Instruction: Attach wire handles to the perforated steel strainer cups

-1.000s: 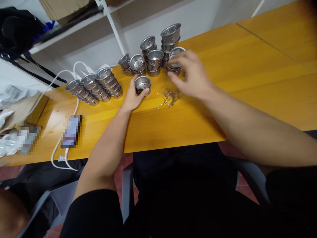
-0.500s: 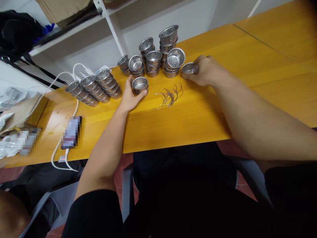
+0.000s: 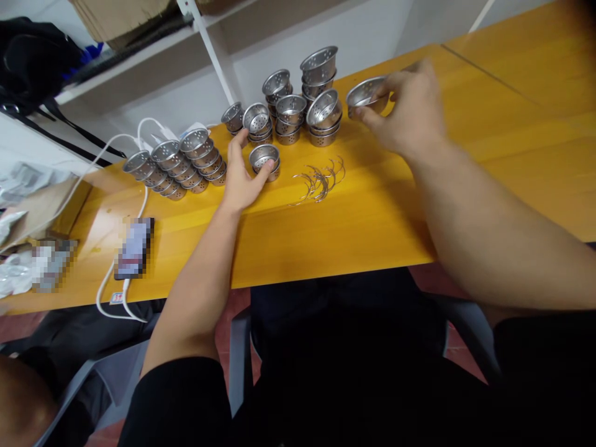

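My right hand (image 3: pixel 410 112) pinches a perforated metal cup (image 3: pixel 365 93) by its rim and holds it tilted, raised above the tabletop. My left hand (image 3: pixel 244 180) is open, thumb and fingers spread beside a short stack of perforated cups (image 3: pixel 264 158). Its thumb overlaps the front of that stack, while the fingertips reach toward another stack (image 3: pixel 257 121) behind. In front of the hands lies a small heap of thin curved metal wires (image 3: pixel 321 180). Close to the held cup stands a stack whose top cup (image 3: pixel 323 110) leans over.
Taller cup stacks (image 3: pixel 319 65) stand along the back edge, with slanted cup stacks (image 3: pixel 172 164) to the left. A phone (image 3: pixel 135 248) with a white cable (image 3: pixel 105 285) lies on the yellow table (image 3: pixel 326 242). A shelf (image 3: pixel 130 62) rises behind.
My right hand has lifted the metal cup up and away from the table. My left thumb has shifted slightly against the short stack, and the fingers have risen a little. The leaning cup tilts more.
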A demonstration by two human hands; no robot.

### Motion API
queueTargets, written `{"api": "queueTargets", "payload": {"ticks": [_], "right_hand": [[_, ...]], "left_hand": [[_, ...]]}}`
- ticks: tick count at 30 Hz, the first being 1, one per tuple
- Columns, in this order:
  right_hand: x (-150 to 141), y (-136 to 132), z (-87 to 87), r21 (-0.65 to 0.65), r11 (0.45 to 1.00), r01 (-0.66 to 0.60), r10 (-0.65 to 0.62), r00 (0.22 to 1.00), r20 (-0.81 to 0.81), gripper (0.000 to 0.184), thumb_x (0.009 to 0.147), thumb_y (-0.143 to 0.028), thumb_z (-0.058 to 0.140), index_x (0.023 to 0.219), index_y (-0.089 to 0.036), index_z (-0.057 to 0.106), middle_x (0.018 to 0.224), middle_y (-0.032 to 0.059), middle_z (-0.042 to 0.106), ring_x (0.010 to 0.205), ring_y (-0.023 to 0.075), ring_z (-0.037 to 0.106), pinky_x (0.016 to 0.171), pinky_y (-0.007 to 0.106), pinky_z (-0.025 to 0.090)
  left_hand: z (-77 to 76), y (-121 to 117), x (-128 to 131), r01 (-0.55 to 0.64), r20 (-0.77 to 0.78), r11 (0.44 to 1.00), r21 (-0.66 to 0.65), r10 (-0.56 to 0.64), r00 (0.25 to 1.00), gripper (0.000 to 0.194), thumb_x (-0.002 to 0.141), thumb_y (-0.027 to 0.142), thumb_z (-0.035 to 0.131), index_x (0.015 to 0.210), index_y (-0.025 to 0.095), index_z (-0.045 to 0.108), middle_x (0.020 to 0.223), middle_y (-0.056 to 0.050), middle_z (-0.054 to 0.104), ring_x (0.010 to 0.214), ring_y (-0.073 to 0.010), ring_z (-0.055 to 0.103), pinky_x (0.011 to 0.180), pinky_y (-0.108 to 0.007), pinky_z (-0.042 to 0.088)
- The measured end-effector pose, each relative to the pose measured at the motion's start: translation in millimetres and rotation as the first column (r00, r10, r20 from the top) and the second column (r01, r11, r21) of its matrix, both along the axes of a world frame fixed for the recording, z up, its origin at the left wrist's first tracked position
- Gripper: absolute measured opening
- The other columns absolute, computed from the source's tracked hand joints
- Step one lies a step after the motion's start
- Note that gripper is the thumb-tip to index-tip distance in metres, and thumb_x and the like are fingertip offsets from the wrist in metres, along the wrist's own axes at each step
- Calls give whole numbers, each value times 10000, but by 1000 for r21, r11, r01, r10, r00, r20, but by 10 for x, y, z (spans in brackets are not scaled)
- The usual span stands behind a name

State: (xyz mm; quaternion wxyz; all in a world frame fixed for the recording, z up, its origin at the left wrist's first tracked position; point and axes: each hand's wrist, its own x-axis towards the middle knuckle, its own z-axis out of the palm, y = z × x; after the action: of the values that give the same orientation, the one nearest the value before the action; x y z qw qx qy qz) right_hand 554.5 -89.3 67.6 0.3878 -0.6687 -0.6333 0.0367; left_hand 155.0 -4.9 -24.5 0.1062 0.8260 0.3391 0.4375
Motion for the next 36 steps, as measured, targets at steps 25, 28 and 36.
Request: {"api": "queueTargets", "payload": {"ticks": [25, 28, 36], "right_hand": [[-787, -325, -313, 126, 661, -740, 747, 665, -15, 629, 1017, -590, 929, 1590, -384, 773, 1714, 129, 614, 1662, 479, 555, 1409, 751, 491], [-777, -339, -292, 82, 668, -739, 742, 671, -2, 544, 1040, -569, 891, 1543, -381, 806, 1738, 129, 583, 1693, 481, 526, 1428, 752, 472], [-700, -309, -230, 94, 693, -714, 718, 695, -16, 451, 1070, -649, 853, 1432, -381, 820, 1668, 128, 632, 1641, 498, 546, 1420, 754, 445]], "left_hand": [[369, -564, 546, 85, -110, 996, 35, -80, 991, 1067, 981, 1063, 655, 1764, 364, 463, 1773, -140, 614, 1746, -487, 572, 1529, -735, 419], [399, -582, 546, 86, -112, 996, 24, -82, 990, 1054, 974, 1046, 692, 1743, 353, 499, 1752, -142, 631, 1742, -502, 571, 1525, -753, 417], [480, -585, 513, 106, -151, 994, 1, -105, 983, 1027, 1004, 1033, 655, 1771, 369, 497, 1774, -143, 623, 1747, -505, 544, 1535, -748, 383]]}}
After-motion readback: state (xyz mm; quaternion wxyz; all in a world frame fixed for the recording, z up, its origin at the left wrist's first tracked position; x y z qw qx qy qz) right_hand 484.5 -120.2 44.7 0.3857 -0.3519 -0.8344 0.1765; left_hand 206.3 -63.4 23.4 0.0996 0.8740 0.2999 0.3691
